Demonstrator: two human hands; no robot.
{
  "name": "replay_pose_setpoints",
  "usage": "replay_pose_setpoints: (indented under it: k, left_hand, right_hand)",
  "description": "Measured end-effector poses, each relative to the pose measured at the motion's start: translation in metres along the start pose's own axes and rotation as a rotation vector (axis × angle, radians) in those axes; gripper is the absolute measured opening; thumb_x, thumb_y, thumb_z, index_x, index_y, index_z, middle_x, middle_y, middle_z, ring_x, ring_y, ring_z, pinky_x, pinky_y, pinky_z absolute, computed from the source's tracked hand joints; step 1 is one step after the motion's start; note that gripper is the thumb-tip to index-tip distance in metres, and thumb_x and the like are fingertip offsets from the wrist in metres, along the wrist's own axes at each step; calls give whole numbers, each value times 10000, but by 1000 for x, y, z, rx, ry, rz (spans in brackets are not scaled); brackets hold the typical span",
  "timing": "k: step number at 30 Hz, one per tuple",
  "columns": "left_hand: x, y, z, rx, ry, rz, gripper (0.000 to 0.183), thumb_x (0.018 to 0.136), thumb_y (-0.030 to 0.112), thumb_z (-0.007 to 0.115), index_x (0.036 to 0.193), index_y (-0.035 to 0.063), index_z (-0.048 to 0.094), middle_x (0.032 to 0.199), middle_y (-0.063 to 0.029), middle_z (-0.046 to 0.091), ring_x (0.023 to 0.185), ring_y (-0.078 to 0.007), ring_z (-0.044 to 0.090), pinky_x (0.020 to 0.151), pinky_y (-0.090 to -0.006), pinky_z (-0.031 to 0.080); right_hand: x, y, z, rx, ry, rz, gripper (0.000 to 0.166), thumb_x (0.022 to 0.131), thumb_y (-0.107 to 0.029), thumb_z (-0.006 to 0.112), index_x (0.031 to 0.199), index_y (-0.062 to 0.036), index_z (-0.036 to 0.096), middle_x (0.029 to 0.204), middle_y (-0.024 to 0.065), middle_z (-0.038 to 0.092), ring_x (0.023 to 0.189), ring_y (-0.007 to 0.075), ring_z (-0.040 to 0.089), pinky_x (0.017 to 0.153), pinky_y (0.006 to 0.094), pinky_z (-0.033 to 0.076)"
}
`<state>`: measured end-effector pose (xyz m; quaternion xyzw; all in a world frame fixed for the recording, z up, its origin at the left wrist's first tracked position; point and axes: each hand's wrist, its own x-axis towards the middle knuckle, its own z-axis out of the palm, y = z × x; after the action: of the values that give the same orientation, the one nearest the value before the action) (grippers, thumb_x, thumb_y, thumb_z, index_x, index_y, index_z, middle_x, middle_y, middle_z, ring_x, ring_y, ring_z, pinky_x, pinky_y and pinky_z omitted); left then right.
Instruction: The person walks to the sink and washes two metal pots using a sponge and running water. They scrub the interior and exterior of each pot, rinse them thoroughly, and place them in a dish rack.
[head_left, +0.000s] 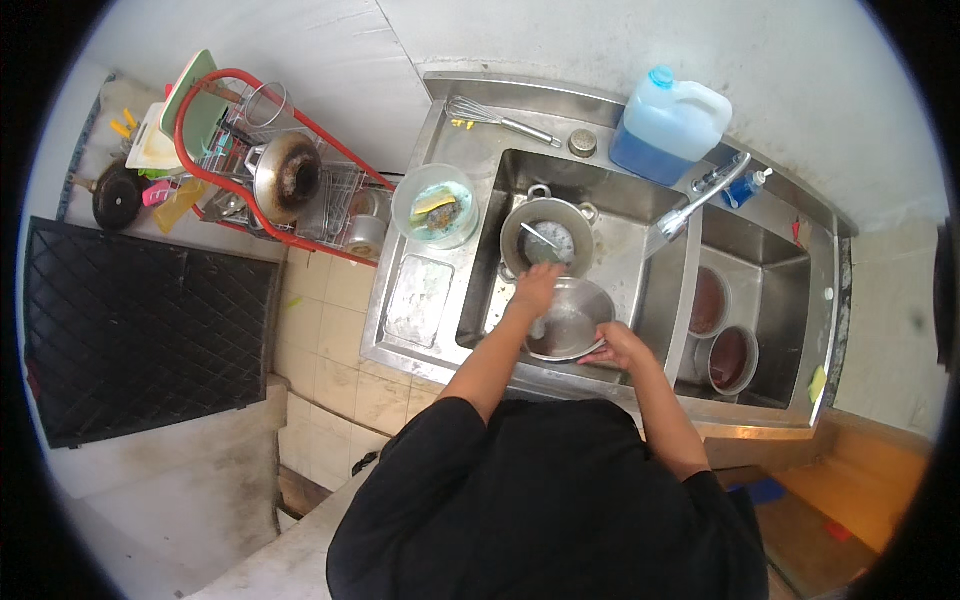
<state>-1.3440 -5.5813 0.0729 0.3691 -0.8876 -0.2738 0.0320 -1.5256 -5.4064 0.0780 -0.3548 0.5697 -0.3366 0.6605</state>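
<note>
Before me is the left basin (622, 195) of a steel sink. My right hand (616, 346) grips the rim of a wide metal pan (574, 322), tilted at the basin's front edge. Over the pan's far left rim lies my left hand (538, 289), its fingers reaching to a metal pot (512, 244); whether they touch either vessel is unclear. The pot has loop handles and holds sudsy water with a light-coloured utensil handle (541, 235) in it. Left of the basin, a clear plastic tub (401, 206) contains suds, a yellow sponge (435, 204) and a scouring pad.
A chrome faucet (705, 202) reaches over the divider. Two containers of reddish liquid (709, 304) stand in the right basin. Behind are a whisk (499, 120), a blue-liquid jug (660, 135) and a small blue bottle (744, 190). A red-framed dish rack (247, 202) with cookware stands left.
</note>
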Motion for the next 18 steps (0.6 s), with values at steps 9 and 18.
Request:
replay_pose_setpoints:
  k: [9, 18]
  left_hand:
    - [-15, 7, -3, -392, 134, -293, 498, 914, 199, 469, 1326, -80, 440, 1403, -271, 410, 1288, -407, 416, 1051, -451, 360]
    - [-32, 68, -49, 243, 260, 5, 540, 832, 60, 479, 1363, -29, 435, 1522, -195, 282, 1427, -296, 246, 1172, -469, 133]
  right_hand:
    - [-5, -12, -14, 409, 695, 151, 456, 781, -49, 500, 1226, 43, 463, 1043, 172, 590, 937, 293, 627, 740, 457, 573]
    - [51, -18, 25, 770, 450, -114, 496, 791, 19, 532, 1277, -14, 437, 1111, 123, 536, 890, 225, 595, 779, 386, 526]
